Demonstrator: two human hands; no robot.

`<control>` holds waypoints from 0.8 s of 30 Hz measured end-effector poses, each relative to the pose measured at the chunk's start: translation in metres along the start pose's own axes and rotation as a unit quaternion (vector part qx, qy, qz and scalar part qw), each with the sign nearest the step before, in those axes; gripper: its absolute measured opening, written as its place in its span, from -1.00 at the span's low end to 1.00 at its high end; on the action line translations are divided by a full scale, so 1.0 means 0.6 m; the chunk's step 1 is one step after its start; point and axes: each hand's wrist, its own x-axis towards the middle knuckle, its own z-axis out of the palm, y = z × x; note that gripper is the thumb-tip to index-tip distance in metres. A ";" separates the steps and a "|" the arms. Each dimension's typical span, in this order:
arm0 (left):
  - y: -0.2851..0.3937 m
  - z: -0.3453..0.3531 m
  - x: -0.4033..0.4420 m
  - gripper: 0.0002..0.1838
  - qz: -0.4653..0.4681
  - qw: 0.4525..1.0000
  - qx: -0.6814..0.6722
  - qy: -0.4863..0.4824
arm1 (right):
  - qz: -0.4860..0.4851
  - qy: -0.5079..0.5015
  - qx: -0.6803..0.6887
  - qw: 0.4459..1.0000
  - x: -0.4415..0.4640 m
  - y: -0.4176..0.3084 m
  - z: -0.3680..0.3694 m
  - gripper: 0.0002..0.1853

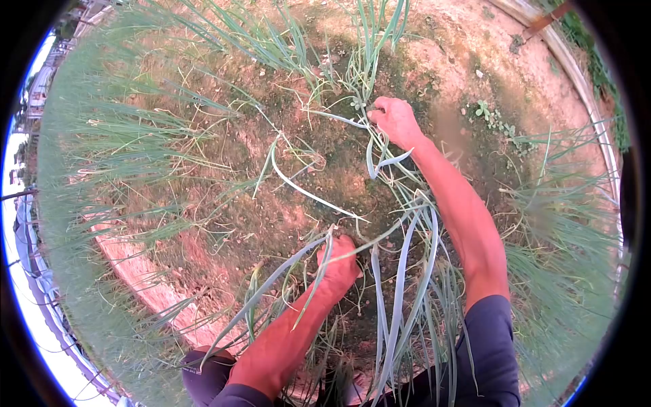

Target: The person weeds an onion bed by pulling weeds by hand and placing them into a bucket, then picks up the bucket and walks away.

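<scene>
My left hand (339,268) is closed low over the dark soil, its fingertips mostly hidden. Long blue-green onion leaves (261,288) rise beside it and bend across its wrist. Farther forward, my right hand (395,122) is curled with its fingers pressed together, right at the foot of an upright onion clump (371,57). What sits inside either fist, if anything, is too small or hidden to name. Below my right forearm a loose spray of onion leaves (401,271) droops toward my legs. One pale bent leaf (305,188) lies on the soil between the hands.
Dense rows of thin onion leaves (135,149) line the left side, with more onion plants (563,237) at the right. Small round-leaved weeds (495,119) grow right of my right hand. A pale curved border (576,61) edges the bed, with a rusty stake (548,19) beside it.
</scene>
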 end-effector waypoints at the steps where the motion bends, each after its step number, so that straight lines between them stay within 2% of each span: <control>1: -0.001 0.004 0.000 -0.38 0.001 1.000 0.000 0.005 | -0.023 -0.022 0.002 0.999 -0.010 -0.001 0.009 -0.80; 2: -0.002 0.007 0.000 -0.39 0.002 1.000 0.000 0.011 | -0.131 0.052 -0.023 0.990 -0.018 0.002 0.022 -0.85; 5: -0.003 0.007 -0.002 -0.49 0.009 0.999 -0.001 0.048 | -0.183 0.116 -0.029 0.976 -0.022 -0.015 0.030 -0.84; 9: -0.004 0.014 -0.001 -0.55 0.005 0.998 0.006 0.061 | -0.162 0.081 -0.039 0.983 -0.017 -0.024 0.030 -0.80; 11: -0.004 0.017 0.002 -0.56 0.003 0.998 0.023 0.062 | -0.195 0.094 -0.065 0.974 0.010 -0.008 0.046 -0.85; 12: -0.001 0.028 0.009 -0.60 -0.055 0.997 -0.027 0.037 | -0.203 0.086 -0.067 0.973 0.020 -0.003 0.051 -0.86; 13: 0.011 0.001 -0.001 -0.66 -0.012 0.997 0.067 0.038 | -0.208 0.079 -0.071 0.972 0.019 -0.006 0.048 -0.88; 14: 0.002 0.011 0.000 -0.68 0.003 0.998 0.037 0.041 | -0.178 0.059 -0.139 0.972 0.019 -0.011 0.048 -0.91; 16: -0.003 0.015 -0.002 -0.73 0.017 0.998 -0.014 0.050 | -0.144 0.074 -0.032 0.986 0.021 -0.018 0.061 -0.93; 17: -0.003 0.021 0.001 -0.73 0.011 0.998 0.015 0.055 | -0.159 0.091 -0.127 0.975 0.015 -0.013 0.059 -0.93; 19: 0.002 0.020 0.007 -0.73 -0.004 0.996 0.071 0.062 | -0.162 0.102 -0.068 0.979 0.011 0.000 0.050 -0.93; 20: 0.000 0.019 0.001 -0.70 0.014 0.995 0.043 0.085 | -0.163 0.105 -0.040 0.980 0.007 0.010 0.044 -0.93; 23: 0.000 0.011 -0.003 -0.71 0.021 0.998 0.015 0.063 | -0.040 0.210 -0.144 0.966 -0.009 0.048 -0.028 -0.92; 24: 0.003 0.009 -0.007 -0.72 0.018 0.998 0.015 0.062 | -0.011 0.216 -0.183 0.959 -0.013 0.059 -0.055 -0.92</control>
